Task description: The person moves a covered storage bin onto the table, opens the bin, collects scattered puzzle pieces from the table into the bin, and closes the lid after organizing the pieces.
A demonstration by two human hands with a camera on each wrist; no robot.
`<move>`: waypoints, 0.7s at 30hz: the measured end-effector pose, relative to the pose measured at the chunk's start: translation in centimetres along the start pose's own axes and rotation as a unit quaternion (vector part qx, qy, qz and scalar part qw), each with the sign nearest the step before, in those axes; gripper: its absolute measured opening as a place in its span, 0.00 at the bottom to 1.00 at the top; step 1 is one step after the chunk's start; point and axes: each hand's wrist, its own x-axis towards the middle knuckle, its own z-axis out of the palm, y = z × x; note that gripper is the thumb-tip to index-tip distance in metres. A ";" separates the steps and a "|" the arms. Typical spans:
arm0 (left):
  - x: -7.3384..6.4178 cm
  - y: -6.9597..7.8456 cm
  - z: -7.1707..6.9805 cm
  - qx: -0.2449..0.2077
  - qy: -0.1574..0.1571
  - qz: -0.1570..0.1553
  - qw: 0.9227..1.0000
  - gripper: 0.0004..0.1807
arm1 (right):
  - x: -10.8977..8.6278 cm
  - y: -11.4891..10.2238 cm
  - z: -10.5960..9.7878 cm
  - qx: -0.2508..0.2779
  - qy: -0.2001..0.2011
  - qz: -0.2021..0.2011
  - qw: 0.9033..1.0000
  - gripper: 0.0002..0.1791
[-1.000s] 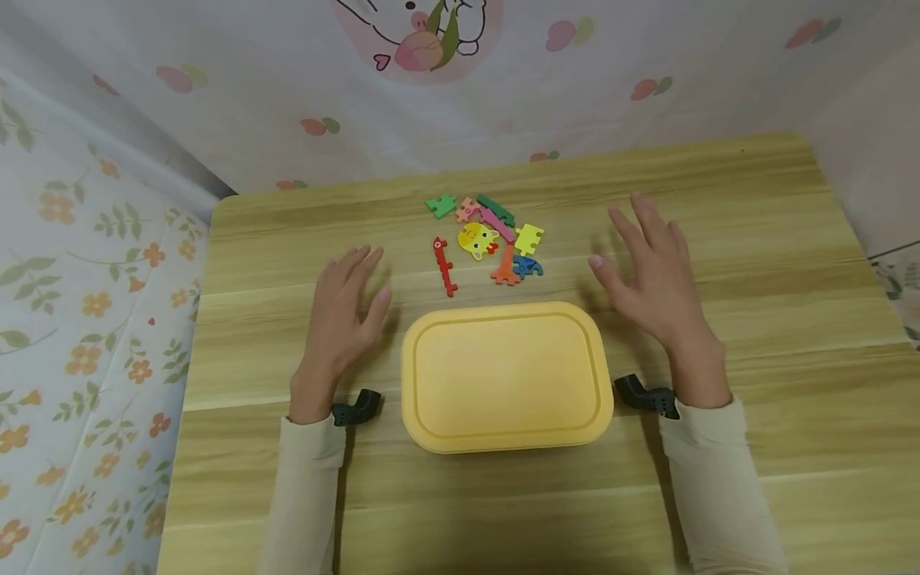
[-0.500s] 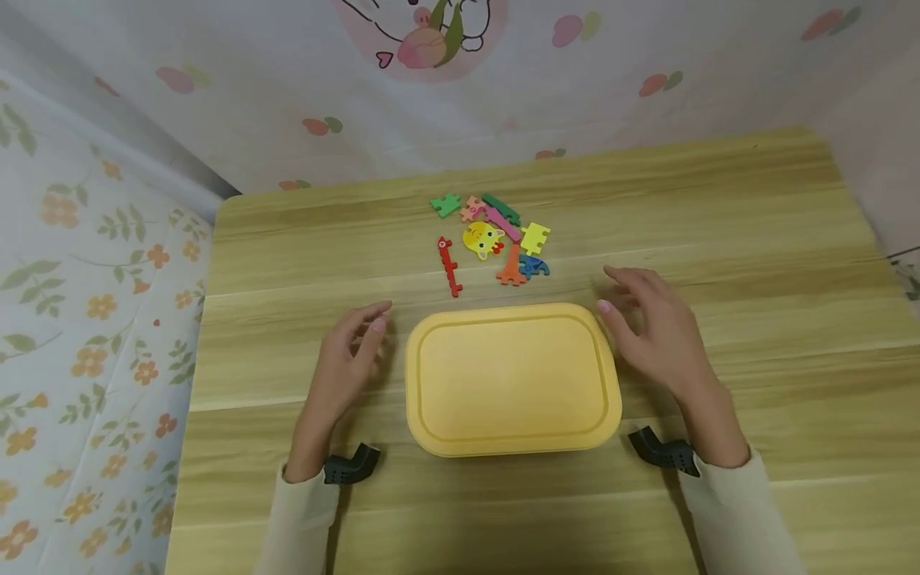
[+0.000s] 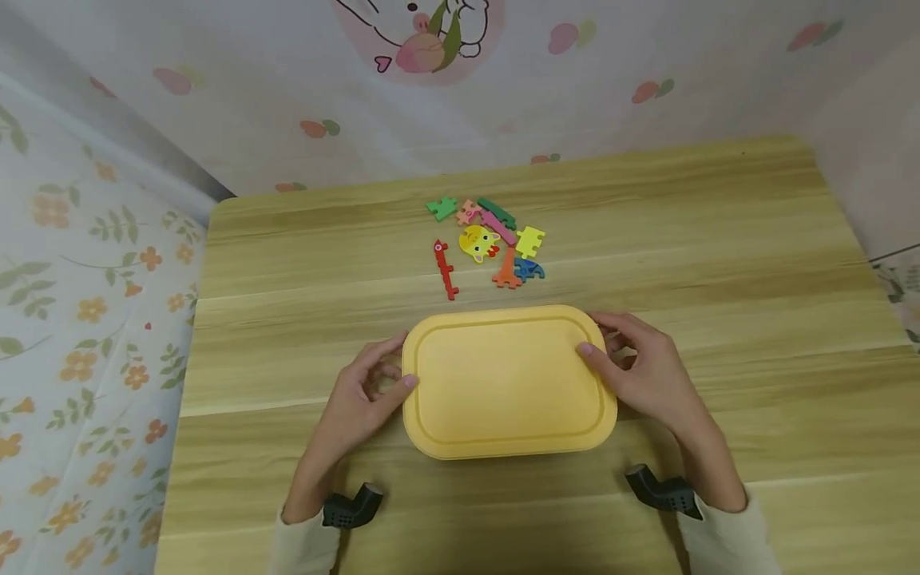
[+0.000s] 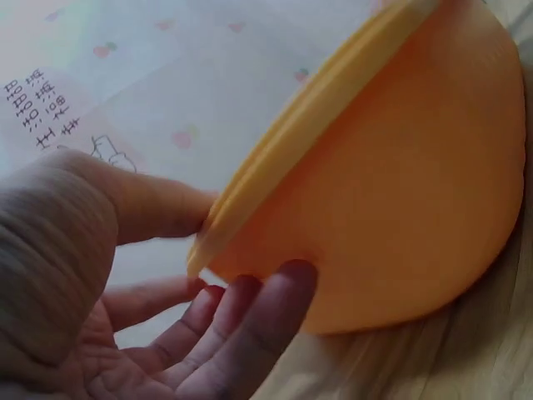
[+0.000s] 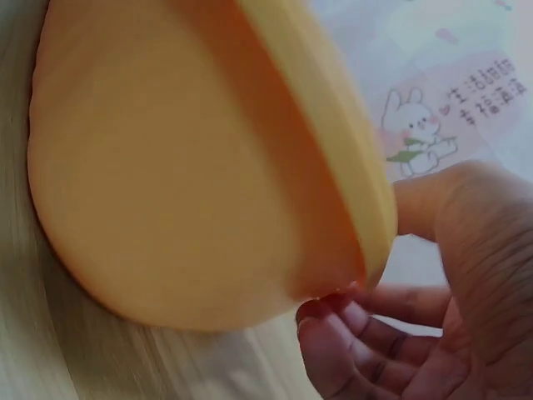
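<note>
A yellow lid (image 3: 506, 379) tops a rounded rectangular box, whose yellow-orange side wall (image 4: 391, 225) fills much of both wrist views. At the lid's left end, my left hand (image 3: 355, 399) pinches the rim, thumb on top and fingers curled below it against the wall. My right hand (image 3: 650, 371) grips the opposite end likewise, its thumb on the lid's upper face. In the right wrist view, fingertips (image 5: 321, 337) tuck beneath the lid's edge. The box stands on the table, and its inside is hidden.
Beyond the box lie several puzzle pieces: a red strip (image 3: 446, 270), a yellow animal face (image 3: 477, 242), an orange piece (image 3: 507, 270), a blue piece (image 3: 529, 269) and a green piece (image 3: 442, 208). A patterned curtain (image 3: 251, 64) hangs behind the wooden table (image 3: 719, 239).
Both hands, earlier spread apart above the table on either side of the box, have come back toward the body and inward, and now grip the lid's two ends. The puzzle pieces stay put.
</note>
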 end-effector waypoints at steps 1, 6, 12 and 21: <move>0.0 0.1 0.1 -0.004 0.001 0.001 1.000 0.32 | -0.1 0.0 0.1 0.003 -0.002 0.003 1.000 0.22; 0.1 0.7 0.2 -0.017 0.002 -0.018 1.000 0.33 | -0.5 0.0 0.0 -0.001 0.010 0.008 1.000 0.23; -0.3 1.2 0.3 -0.033 -0.014 -0.068 0.997 0.36 | -1.8 -1.3 -0.7 -0.016 -0.005 0.051 0.999 0.26; -0.8 1.6 0.4 -0.016 0.002 -0.073 0.997 0.34 | -2.8 -2.1 -0.4 -0.014 0.007 0.061 0.998 0.26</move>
